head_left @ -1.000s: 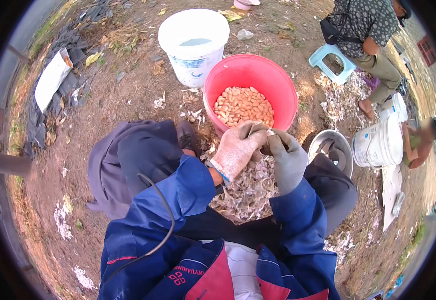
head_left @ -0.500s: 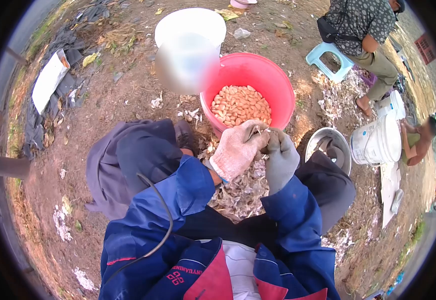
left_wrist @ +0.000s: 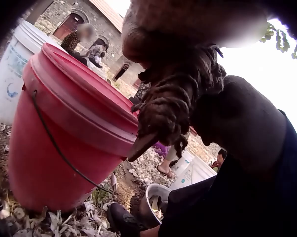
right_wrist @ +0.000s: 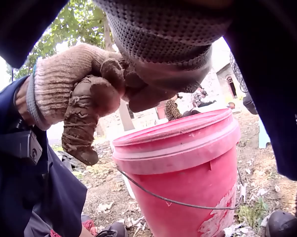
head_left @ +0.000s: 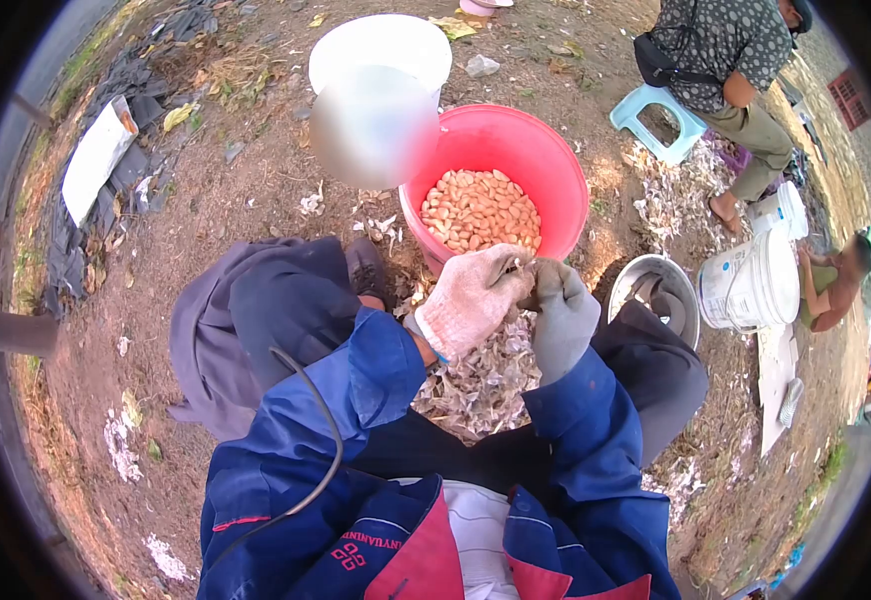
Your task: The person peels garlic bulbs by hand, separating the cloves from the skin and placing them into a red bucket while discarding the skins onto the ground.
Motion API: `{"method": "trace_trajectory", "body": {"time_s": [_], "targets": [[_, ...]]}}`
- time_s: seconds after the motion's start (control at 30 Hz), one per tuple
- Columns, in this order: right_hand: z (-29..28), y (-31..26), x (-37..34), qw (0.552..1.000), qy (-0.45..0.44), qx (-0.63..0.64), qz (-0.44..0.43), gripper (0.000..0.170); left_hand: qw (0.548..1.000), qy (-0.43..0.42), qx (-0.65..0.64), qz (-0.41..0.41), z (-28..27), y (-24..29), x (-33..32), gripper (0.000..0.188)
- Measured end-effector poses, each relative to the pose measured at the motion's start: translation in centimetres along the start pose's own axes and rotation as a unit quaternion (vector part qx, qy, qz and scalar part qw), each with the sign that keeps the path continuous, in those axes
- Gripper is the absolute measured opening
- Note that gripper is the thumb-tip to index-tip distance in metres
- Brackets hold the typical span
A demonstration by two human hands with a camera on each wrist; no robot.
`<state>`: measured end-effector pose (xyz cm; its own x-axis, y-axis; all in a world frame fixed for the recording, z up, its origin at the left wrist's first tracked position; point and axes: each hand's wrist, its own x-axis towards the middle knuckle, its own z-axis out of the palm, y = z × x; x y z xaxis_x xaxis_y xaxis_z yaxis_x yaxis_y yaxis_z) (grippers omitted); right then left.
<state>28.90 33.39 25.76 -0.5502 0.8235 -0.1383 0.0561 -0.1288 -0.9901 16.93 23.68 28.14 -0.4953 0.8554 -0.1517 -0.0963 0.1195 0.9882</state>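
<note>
Left hand [head_left: 469, 295]: gloved, fingers curled into a pinch, the tips meeting those of the other hand at the near side of the bucket.
Right hand [head_left: 566, 318]: gloved in grey, fingers likewise bent in, no gap showing; the 2 hands appear to pinch 1 small piece, probably a garlic clove, though the fingertips hide it.
Garlic cloves [head_left: 481, 205]: a loose tan heap in the bottom of the pink bucket [head_left: 554, 165].
Weight of 1 clove: judged slight.
Firmness: probably stiff, yet apt to bruise or nick under a hard squeeze.
Surface: likely slippery once bare; the dotted right glove [right_wrist: 153, 32] should add friction.
Place of hold: best across the broad middle, thumb against forefinger, both ends free.
Papery husks [head_left: 481, 395]: heaped below the hands; judged nearly weightless, thin and easily torn, best taken by a loose edge.
Wire handle [right_wrist: 175, 201]: hangs against the bucket's outer wall; the soundest hold for the filled bucket, which is probably heavy.
</note>
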Motion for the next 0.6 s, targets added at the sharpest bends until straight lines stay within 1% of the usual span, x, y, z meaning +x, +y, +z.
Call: {"method": "trace_trajectory", "body": {"time_s": [0.07, 0.1, 0.17, 0.3, 0.37, 0.4, 0.47, 0.5, 0.57, 0.6], "targets": [[-0.3, 0.9, 0.2, 0.998, 0.002, 0.063, -0.007, 0.035, 0.996, -0.002, 0.067, 0.064, 0.0, -0.3, 0.0, 0.033], [-0.5, 0.5, 0.1, 0.998, 0.003, 0.063, -0.006, 0.035, 0.996, -0.003, 0.067, 0.062, 0.0, -0.2, 0.1, 0.033], [-0.7, -0.9, 0.0, 0.999, -0.006, -0.040, 0.020, 0.035, 1.000, -0.013, 0.006, -0.017, -0.1, 0.2, 0.2, 0.030], [-1.3, -1.1, 0.3, 0.998, -0.020, -0.054, 0.036, 0.036, 1.000, -0.019, 0.002, -0.003, -0.4, 0.5, 0.5, 0.027], [-2.0, -0.1, 0.8, 0.989, -0.062, 0.108, 0.075, 0.033, 0.998, -0.052, 0.029, -0.003, -0.8, 1.3, 0.6, 0.024], [-2.5, -0.3, 0.9, 0.989, -0.062, 0.108, 0.075, 0.033, 0.998, -0.052, 0.029, -0.003, -0.8, 1.4, 0.6, 0.024], [-3.1, -0.6, 0.9, 0.983, -0.106, 0.104, 0.112, 0.033, 0.995, -0.082, -0.011, -0.053, -1.0, 1.7, 0.5, 0.021], [-3.3, -0.5, 0.9, 0.982, -0.106, 0.105, 0.113, 0.033, 0.995, -0.081, -0.011, -0.053, -1.1, 1.9, 0.5, 0.021], [-3.6, -0.3, 0.9, 0.978, -0.112, 0.126, 0.123, 0.033, 0.990, -0.093, -0.033, -0.098, -1.2, 2.3, 0.4, 0.020], [-3.5, -0.4, 0.8, 0.978, -0.112, 0.126, 0.123, 0.033, 0.990, -0.093, -0.032, -0.098, -1.1, 2.0, 0.5, 0.020]]}}
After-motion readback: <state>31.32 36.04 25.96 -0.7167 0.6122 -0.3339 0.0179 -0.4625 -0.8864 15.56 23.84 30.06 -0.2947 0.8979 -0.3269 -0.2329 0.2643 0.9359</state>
